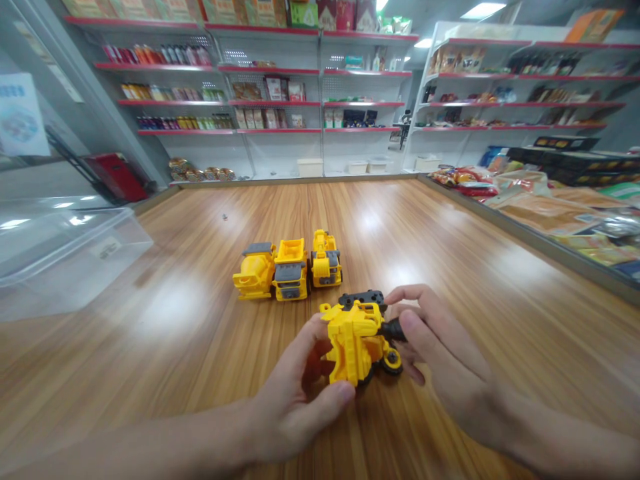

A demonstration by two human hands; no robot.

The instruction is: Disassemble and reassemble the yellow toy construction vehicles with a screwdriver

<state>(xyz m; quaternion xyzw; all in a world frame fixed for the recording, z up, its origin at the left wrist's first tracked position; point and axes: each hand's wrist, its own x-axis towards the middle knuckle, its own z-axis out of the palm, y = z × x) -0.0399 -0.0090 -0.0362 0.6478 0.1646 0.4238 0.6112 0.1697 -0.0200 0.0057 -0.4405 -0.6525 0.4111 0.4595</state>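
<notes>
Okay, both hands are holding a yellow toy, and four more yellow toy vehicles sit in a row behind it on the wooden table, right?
Not four: the head view shows three yellow toy vehicles in a row behind it on the wooden table. The rest holds: the left hand and the right hand both hold the yellow toy.

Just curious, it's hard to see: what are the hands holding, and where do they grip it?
A yellow toy vehicle. The left hand grips its yellow body from the side; the right hand pinches a black part on its right.
</notes>
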